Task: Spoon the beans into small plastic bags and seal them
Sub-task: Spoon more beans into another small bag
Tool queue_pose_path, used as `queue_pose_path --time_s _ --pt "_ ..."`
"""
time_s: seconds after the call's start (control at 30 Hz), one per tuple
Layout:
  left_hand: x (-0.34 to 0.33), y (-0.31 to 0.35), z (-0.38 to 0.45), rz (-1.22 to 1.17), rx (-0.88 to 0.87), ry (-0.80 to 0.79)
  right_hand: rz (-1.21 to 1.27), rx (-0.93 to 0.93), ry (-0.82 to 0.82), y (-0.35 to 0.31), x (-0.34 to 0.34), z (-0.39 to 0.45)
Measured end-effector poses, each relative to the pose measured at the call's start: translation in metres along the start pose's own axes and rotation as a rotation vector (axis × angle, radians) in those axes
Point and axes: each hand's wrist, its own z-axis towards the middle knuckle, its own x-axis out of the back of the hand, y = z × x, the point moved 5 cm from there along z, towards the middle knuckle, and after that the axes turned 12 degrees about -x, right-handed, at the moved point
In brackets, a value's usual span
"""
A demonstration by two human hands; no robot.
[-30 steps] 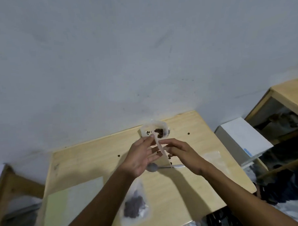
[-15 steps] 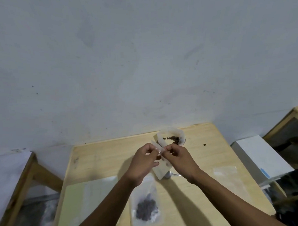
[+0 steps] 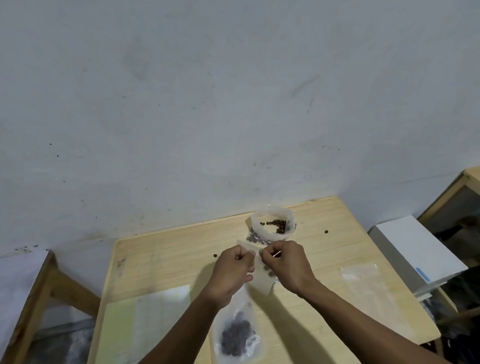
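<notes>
A small clear plastic bag (image 3: 261, 281) hangs above the wooden table (image 3: 165, 256), pinched at its top by both hands. My left hand (image 3: 232, 273) grips the left part of its mouth, my right hand (image 3: 285, 265) the right part. A few dark beans show inside it near my right palm. Behind the hands stands an open white bag of beans (image 3: 273, 225) with its rim rolled down. A filled small bag of beans (image 3: 237, 337) lies flat on the table below my left wrist. The spoon is hidden behind the held bag.
Loose beans (image 3: 326, 231) lie on the table. An empty clear bag (image 3: 361, 273) lies at the right. Pale green sheets (image 3: 146, 323) cover the near left. A white box (image 3: 412, 251) stands right of the table, and a grey wall runs behind it.
My hands came together and closed on the top of the small bag, which now hangs lower between them. The camera tilted, so the table sits more centred.
</notes>
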Motion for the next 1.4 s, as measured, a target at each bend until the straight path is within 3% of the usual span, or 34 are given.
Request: queue_pose_path --time_s 0.27,0.47,0.53,0.8,1.03,1.2,1.4 --pt "-0.013 0.008 -0.008 0.229 -0.033 0.047 -0.105 -0.068 0.198 0.001 0.008 0.010" --pt "-0.011 0.011 -0.011 0.360 -0.086 0.107 -0.101 -0.045 0.160 0.000 0.014 0.013" --pt "-0.005 0.013 -0.007 0.424 -0.190 0.107 -0.086 -0.025 0.156 0.002 0.016 0.014" --pt "-0.010 0.024 -0.010 0.662 -0.343 -0.027 0.022 -0.008 0.197 -0.004 0.022 0.018" --pt "-0.005 0.024 -0.012 0.817 -0.524 -0.116 0.143 -0.110 0.071 0.001 0.030 0.029" --pt "-0.001 0.013 -0.005 0.923 -0.577 0.017 0.381 -0.262 -0.112 0.004 0.018 0.030" --pt "-0.002 0.003 -0.002 0.943 -0.544 0.117 0.457 -0.338 -0.236 0.002 0.009 0.032"
